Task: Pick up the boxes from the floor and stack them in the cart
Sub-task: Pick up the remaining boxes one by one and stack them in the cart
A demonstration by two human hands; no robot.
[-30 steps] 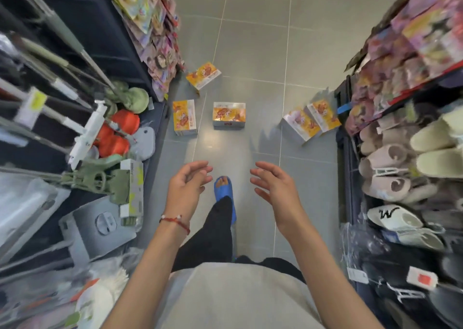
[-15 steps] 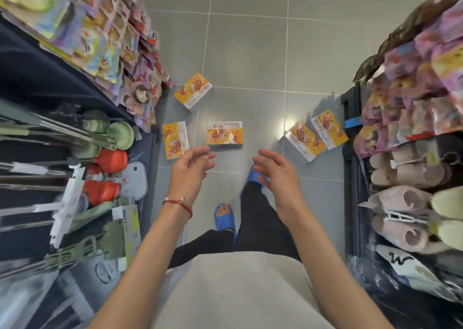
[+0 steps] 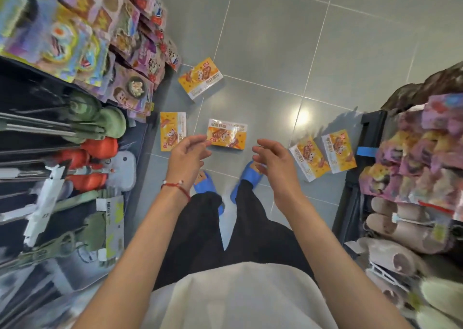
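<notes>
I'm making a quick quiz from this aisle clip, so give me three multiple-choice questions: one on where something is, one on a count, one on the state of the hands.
1. Where does the farthest orange-and-yellow cardboard box lie?
A. on the grey tiled floor beside the left shelf
B. on a shelf
C. in a hand

2. How many such boxes are on the floor?
A. three
B. five
C. seven

3. What are the left hand and right hand doing?
A. gripping one box
B. open, holding nothing
C. each holding a box

Answers: 1 A, it rests on tile by the shelf foot; 2 B, five show; 3 B, fingers spread, palms empty.
</notes>
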